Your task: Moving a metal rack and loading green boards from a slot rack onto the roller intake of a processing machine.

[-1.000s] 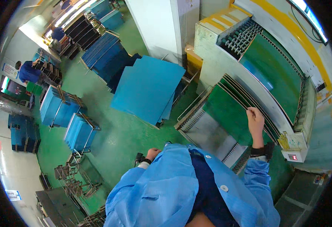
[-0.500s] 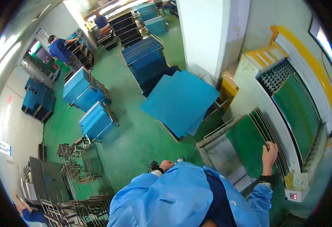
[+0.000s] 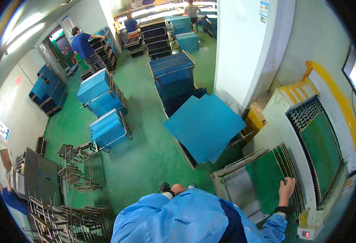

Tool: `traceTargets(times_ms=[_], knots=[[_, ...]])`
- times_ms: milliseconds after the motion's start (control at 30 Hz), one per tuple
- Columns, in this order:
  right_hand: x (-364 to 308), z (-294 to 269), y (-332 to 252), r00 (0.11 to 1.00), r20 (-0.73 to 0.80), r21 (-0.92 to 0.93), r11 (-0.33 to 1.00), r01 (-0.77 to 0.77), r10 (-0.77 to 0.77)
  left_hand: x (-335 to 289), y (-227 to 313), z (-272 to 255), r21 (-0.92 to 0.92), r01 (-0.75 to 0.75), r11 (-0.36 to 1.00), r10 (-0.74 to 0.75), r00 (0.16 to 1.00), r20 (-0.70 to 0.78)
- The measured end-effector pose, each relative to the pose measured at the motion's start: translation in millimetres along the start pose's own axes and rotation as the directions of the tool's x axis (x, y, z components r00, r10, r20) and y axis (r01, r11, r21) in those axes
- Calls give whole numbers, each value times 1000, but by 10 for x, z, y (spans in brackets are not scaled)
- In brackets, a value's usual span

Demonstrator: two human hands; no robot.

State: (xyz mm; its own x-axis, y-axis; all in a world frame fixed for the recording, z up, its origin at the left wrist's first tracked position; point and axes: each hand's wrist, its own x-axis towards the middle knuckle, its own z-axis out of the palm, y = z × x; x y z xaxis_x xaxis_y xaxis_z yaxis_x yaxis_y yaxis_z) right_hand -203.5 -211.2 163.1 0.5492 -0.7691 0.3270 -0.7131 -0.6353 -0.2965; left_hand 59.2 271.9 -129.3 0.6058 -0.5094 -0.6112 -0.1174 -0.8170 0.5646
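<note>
My right hand (image 3: 287, 190) is at the right, its fingers bent over the upright edge of a thin green panel (image 3: 263, 182). The panel stands in a slotted rack (image 3: 222, 180) with several thin dark-edged panels beside it. Thumb and fingers look closed on that edge, though the fingertips are partly hidden. My left hand (image 3: 178, 189) is held low in front of the blue coat, below a dark wristband. Its fingers are turned away and hidden, so I cannot see whether it holds anything.
Right of the rack stands a pale machine (image 3: 273, 109) with a yellow-edged frame and a green panel inside. Ahead, large blue sheets (image 3: 206, 125) lie on a cart. Blue-sheet racks (image 3: 109, 129) and metal frames (image 3: 74, 166) stand to the left. Co-workers (image 3: 86, 46) are farther off.
The view has tilted and shifted, so the room sits lower and to the right. My right hand stays at the panel edges, its fingers slightly more bent. My left hand keeps its place.
</note>
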Motion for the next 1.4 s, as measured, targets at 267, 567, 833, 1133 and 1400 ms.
traceTargets(times_ms=[267,567,833,1133,1400], knots=[[-117,64,51,997,17,-2,998,-69,69,-153,-97,-40,-69,7,998,-7,1000,-9],[70,108,244,987,105,-50,992,-119,124,-160,-179,-119,-50,77,996,-78,997,-19],[46,188,357,990,108,-222,973,-61,87,15,-587,81,-27,16,1000,-18,997,-69],[81,346,582,988,117,-306,950,-65,106,-155,-234,-138,-38,107,994,-108,994,-34],[73,394,590,944,194,-273,939,-208,265,-60,-225,-156,-46,107,993,-107,994,4]])
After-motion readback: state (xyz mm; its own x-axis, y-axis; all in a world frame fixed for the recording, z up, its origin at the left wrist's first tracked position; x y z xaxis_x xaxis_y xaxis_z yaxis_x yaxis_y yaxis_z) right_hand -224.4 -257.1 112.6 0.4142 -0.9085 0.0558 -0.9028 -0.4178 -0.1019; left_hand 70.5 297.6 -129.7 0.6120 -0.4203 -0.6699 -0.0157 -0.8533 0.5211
